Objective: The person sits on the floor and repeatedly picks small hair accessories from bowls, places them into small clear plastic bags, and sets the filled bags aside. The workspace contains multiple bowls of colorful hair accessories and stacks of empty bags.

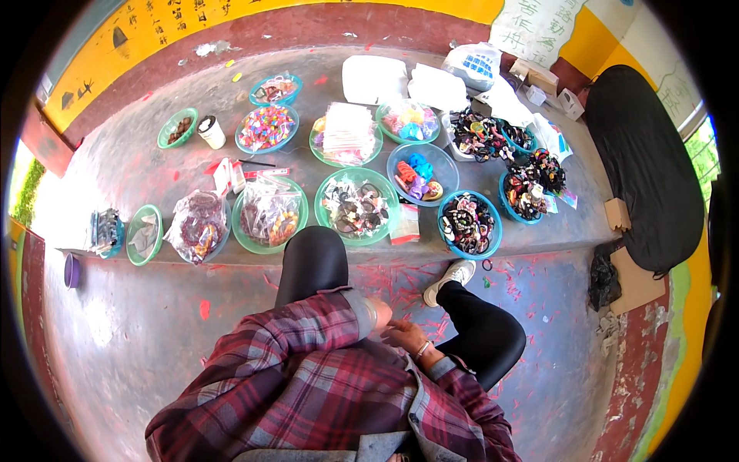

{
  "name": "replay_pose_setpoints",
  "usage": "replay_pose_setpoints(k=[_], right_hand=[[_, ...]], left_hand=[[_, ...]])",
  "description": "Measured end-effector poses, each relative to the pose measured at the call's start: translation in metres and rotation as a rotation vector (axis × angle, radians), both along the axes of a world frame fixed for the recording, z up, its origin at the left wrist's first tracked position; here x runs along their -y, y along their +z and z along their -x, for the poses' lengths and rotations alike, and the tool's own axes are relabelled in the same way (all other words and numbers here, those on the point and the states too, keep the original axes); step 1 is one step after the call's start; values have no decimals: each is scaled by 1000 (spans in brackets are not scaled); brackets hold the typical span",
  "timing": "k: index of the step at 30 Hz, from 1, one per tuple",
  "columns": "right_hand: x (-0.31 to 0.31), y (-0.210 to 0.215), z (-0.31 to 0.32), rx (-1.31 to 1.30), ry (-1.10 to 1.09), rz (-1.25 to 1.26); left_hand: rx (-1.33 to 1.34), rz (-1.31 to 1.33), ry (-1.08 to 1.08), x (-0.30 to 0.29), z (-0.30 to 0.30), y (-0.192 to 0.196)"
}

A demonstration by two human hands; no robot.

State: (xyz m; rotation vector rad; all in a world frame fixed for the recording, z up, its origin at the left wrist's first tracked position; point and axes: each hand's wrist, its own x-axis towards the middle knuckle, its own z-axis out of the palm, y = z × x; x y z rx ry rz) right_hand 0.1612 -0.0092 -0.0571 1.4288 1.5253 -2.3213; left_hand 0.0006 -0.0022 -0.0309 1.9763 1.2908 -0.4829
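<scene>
Left hand [375,314] and right hand [406,336]: both at the lap, close together between the knees, nothing visibly held; whether they touch cannot be told. Nearest thing: green bowl [356,206] on the raised concrete ledge [138,173] ahead of the left knee, upright, round, filled with a tangle of dark and pale hair ties.

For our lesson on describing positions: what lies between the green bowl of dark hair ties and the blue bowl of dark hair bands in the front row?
In the head view, a small clear packet lies between the green bowl and the blue bowl.
</scene>
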Motion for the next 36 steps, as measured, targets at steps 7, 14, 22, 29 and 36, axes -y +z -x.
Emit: replay_pose_setpoints(k=[7, 14, 22, 29, 36], right_hand=[[0, 1, 1, 1, -70, 9], [-2, -18, -3, 19, -143, 12], [-1, -21, -4, 35, -127, -8], [-2, -25, -5, 54, -78, -2], [-3, -25, -6, 56, -56, 13]], left_hand=[[-1, -39, -22, -7, 2, -35], [506, 116, 1089, -63, 34, -85], [1210, 222, 2157, -75, 87, -113], [1467, 114, 2302, -83, 107, -141], [1524, -2, 2509, -83, 127, -150]])
